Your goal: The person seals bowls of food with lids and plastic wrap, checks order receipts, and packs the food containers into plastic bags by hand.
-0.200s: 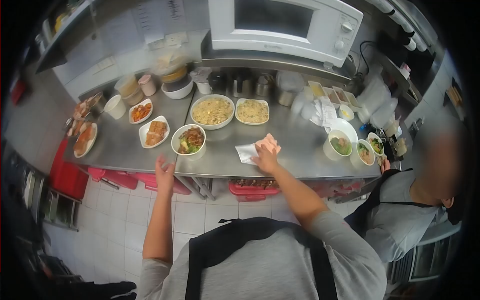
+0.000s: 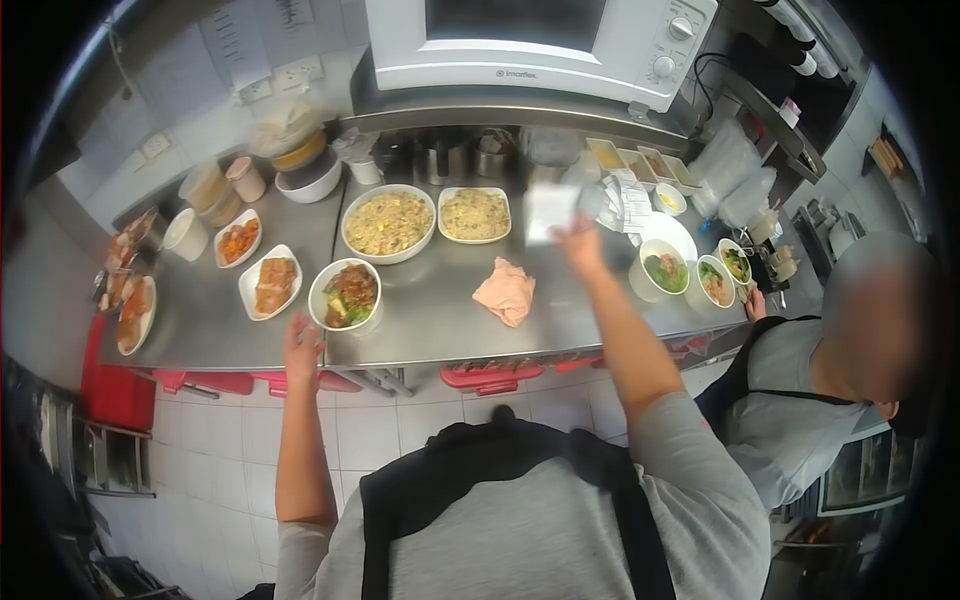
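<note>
The right hand (image 2: pixel 580 246) has its grip closed on a blurred white sheet (image 2: pixel 552 212) over the bench (image 2: pixel 420 325), beyond the pink cloth (image 2: pixel 504 292); handling the sheet seems the step in hand. The left hand's (image 2: pixel 302 348) grip is loosely parted, holding nothing, beside the meat bowl (image 2: pixel 346 296). Any further move calls for keeping the sheet off the nearby food.

The white paper (image 2: pixel 549 212), which was lying flat beside the pink cloth (image 2: pixel 504 291), has been lifted by the right hand (image 2: pixel 583 247) and carried toward the printed receipts (image 2: pixel 628 203). The cloth, previously touched by that hand, has been released and fully exposed.
</note>
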Available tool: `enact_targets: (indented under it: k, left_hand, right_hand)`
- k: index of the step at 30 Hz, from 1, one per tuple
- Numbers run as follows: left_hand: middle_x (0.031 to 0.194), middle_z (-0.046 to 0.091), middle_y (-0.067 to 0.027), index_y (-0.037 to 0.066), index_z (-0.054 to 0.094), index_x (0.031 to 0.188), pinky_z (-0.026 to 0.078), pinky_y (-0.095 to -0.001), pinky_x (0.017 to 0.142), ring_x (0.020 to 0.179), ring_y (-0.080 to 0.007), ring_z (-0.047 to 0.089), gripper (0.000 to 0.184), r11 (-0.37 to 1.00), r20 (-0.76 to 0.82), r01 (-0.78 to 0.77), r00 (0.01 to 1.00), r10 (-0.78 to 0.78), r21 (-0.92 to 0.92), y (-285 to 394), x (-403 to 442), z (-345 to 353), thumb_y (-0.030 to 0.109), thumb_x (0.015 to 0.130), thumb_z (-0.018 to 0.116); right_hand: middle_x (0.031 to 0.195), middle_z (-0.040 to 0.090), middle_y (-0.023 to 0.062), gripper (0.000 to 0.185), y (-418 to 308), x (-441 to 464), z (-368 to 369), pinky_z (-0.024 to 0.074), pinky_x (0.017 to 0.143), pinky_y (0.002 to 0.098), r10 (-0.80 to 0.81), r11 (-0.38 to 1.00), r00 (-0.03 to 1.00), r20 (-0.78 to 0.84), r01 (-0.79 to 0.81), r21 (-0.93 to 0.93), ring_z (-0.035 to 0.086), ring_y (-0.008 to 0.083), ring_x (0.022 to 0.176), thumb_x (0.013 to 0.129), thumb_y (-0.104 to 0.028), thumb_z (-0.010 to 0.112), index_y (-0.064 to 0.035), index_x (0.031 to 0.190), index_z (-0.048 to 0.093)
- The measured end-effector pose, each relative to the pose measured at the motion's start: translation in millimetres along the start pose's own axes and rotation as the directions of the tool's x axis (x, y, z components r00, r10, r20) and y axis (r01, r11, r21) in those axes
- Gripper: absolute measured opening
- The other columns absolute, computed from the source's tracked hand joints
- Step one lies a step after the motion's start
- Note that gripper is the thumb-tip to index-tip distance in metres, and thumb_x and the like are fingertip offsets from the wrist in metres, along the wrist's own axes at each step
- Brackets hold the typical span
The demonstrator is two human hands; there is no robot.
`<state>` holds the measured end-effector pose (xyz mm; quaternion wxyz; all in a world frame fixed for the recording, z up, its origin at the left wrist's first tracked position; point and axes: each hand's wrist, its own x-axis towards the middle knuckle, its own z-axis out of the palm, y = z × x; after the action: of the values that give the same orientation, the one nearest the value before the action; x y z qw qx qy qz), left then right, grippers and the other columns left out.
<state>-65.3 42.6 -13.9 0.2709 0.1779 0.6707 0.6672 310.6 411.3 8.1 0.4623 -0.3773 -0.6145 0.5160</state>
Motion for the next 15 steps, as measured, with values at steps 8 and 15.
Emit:
enact_targets:
  k: [8,15]
  left_hand:
    - [0.113,0.055,-0.0037,0.011,0.048,0.126,0.048,-0.0281,0.072,0.089,-0.0126,0.057,0.046,0.998,0.066,-0.026,0.998,0.021,0.065,8,-12,36,0.006,0.08,0.056]
    - [0.099,0.06,-0.0009,0.01,0.058,0.111,0.045,-0.0254,0.07,0.081,-0.0103,0.056,0.027,0.995,-0.142,0.075,0.986,-0.084,-0.068,-7,-21,66,0.018,0.085,0.06]
  right_hand:
    - [0.092,0.052,0.0063,0.078,-43,123,-160,0.0502,0.051,0.0336,-0.079,0.991,0.857,-0.509,0.123,0.054,0.049,0.0128,0.062,0.07,0.013,0.045,-0.0167,0.141,0.03]
    - [0.128,0.049,0.0135,0.049,38,206,-219,0.0524,0.08,0.0365,0.037,0.999,0.959,-0.281,-0.039,-0.003,0.055,0.0245,0.105,0.083,-0.004,0.048,0.0022,0.131,0.041]
